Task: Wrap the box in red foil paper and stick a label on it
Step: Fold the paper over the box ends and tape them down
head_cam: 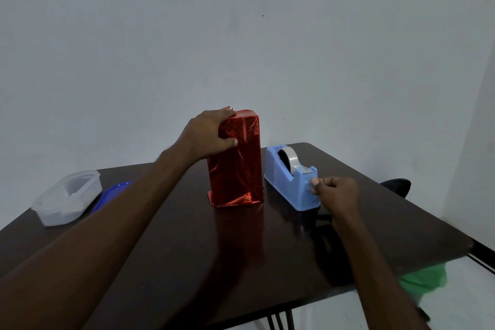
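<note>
The box (235, 161) serves as landmark, standing upright near the middle of the dark worktop (166, 254), its long axis vertical; well to its left lie a clear plastic container (67, 198) and a blue lid (112, 194); the left hand (211, 136) grips the box's upper left edge, fingers over the top, thumb pressed on the near face, steadying it; the red foil paper (241, 182) covers every visible face, creased and glossy, with a loose flap at the top corner and folded excess at the base; just right of the box sits the blue tape dispenser (289, 182); the right hand (336, 194), nearer the dispenser, pinches what looks like a tape (308, 185) end at its cutter; the strip must travel leftward to the foil's loose seams.
</note>
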Motion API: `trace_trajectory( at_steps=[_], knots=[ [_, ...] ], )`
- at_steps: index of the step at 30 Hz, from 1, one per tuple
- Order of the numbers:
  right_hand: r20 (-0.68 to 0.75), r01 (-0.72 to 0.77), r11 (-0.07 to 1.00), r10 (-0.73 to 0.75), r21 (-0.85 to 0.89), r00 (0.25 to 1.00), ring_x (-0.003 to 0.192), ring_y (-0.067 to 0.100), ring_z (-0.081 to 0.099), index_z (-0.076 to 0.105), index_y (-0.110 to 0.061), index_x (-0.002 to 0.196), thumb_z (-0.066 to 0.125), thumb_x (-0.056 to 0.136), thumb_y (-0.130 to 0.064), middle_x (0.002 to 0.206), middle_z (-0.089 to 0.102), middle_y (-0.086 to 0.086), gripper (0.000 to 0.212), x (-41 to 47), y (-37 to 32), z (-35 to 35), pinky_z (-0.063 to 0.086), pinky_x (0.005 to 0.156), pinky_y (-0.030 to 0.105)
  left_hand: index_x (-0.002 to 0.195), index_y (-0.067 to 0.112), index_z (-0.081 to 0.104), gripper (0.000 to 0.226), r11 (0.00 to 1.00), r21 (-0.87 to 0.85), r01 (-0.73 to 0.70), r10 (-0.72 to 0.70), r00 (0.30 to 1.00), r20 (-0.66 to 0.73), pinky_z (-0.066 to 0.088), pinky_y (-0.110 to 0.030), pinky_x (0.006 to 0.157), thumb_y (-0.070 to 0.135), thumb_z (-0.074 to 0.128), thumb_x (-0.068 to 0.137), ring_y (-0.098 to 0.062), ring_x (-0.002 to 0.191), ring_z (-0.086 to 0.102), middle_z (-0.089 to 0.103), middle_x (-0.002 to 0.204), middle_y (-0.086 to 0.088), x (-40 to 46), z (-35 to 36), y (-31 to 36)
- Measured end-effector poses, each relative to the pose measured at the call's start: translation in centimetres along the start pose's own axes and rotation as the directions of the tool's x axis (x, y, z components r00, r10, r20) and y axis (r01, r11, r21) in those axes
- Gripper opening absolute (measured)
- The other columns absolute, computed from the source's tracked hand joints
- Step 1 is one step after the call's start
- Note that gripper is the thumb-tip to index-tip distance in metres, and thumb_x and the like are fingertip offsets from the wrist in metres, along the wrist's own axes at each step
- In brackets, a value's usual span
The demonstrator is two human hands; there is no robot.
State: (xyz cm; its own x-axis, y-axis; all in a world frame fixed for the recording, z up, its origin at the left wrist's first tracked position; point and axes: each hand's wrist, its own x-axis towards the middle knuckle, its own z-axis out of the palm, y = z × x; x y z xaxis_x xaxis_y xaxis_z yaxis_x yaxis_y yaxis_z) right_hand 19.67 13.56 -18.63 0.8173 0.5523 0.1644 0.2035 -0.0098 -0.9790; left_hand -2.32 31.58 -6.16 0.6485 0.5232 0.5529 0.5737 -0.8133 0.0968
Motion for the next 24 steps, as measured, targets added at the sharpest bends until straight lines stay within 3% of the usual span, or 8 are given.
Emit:
trace_trajectory(
  at_steps=[6, 9, 13, 17, 20, 24],
  knots=[
    [0.038, -0.020, 0.997, 0.022, -0.069, 0.999, 0.071, 0.019, 0.065, 0.066, -0.005, 0.067, 0.073, 0.087, -0.010, 0.083, 0.070, 0.011, 0.021, -1.4, 0.5, -0.1, 0.051, 0.051, 0.029, 0.146, 0.026, 0.044, 0.085, 1.000, -0.013, 0.000, 0.001, 1.000, 0.002, 0.039, -0.038, 0.106, 0.055, 0.059, 0.068, -0.020, 0.135, 0.045, 0.044, 0.152, 0.006, -0.1, 0.0, 0.1],
    [0.049, 0.006, 0.994, -0.001, -0.106, 0.999, 0.077, 0.022, 0.066, 0.068, -0.005, 0.070, 0.073, 0.087, -0.013, 0.081, 0.070, 0.007, 0.020, -1.6, 0.1, -0.2, 0.057, 0.061, 0.037, 0.147, 0.026, 0.043, 0.086, 1.000, -0.005, -0.002, 0.002, 1.000, 0.002, 0.039, -0.038, 0.106, 0.055, 0.058, 0.068, -0.020, 0.136, 0.043, 0.043, 0.152, 0.005, -0.1, -0.1, 0.3],
    [0.113, 0.028, 0.996, -0.017, -0.090, 0.993, 0.076, 0.022, 0.067, 0.071, -0.004, 0.073, 0.070, 0.090, -0.013, 0.078, 0.071, 0.008, 0.020, -2.3, -1.1, -0.4, 0.047, 0.054, 0.025, 0.147, 0.027, 0.042, 0.086, 1.000, 0.008, -0.003, 0.003, 1.000, -0.001, 0.038, -0.037, 0.106, 0.055, 0.057, 0.068, -0.020, 0.137, 0.042, 0.042, 0.153, 0.006, 0.0, -0.1, 0.3],
    [0.203, 0.136, 0.991, -0.130, -0.018, 0.971, 0.059, 0.006, 0.064, 0.072, -0.004, 0.075, 0.068, 0.091, -0.013, 0.067, 0.070, 0.005, 0.019, -3.5, -3.7, -1.1, 0.047, 0.056, 0.017, 0.147, 0.027, 0.042, 0.086, 1.000, 0.006, 0.004, -0.004, 1.000, -0.005, 0.038, -0.036, 0.105, 0.055, 0.057, 0.067, -0.019, 0.136, 0.042, 0.043, 0.152, 0.005, -0.2, -0.1, 0.4],
    [0.302, 0.194, 0.980, -0.198, 0.044, 0.933, 0.061, 0.012, 0.064, 0.071, -0.003, 0.079, 0.067, 0.092, -0.016, 0.068, 0.071, 0.008, 0.019, -3.8, -7.1, -0.5, 0.053, 0.068, 0.027, 0.147, 0.027, 0.041, 0.086, 1.000, 0.006, 0.016, -0.016, 1.000, 0.003, 0.038, -0.036, 0.106, 0.056, 0.057, 0.067, -0.018, 0.136, 0.042, 0.042, 0.153, 0.006, -0.3, -0.2, 0.4],
    [0.384, 0.264, 0.958, -0.285, 0.108, 0.878, 0.059, 0.010, 0.059, 0.071, 0.000, 0.083, 0.068, 0.091, -0.018, 0.071, 0.070, 0.008, 0.021, -2.6, -12.8, 1.3, 0.048, 0.062, 0.025, 0.147, 0.026, 0.042, 0.086, 1.000, 0.009, 0.027, -0.027, 1.000, 0.002, 0.042, -0.038, 0.106, 0.055, 0.058, 0.067, -0.019, 0.134, 0.044, 0.044, 0.152, 0.004, -0.4, 0.0, 0.6]
  ],
)
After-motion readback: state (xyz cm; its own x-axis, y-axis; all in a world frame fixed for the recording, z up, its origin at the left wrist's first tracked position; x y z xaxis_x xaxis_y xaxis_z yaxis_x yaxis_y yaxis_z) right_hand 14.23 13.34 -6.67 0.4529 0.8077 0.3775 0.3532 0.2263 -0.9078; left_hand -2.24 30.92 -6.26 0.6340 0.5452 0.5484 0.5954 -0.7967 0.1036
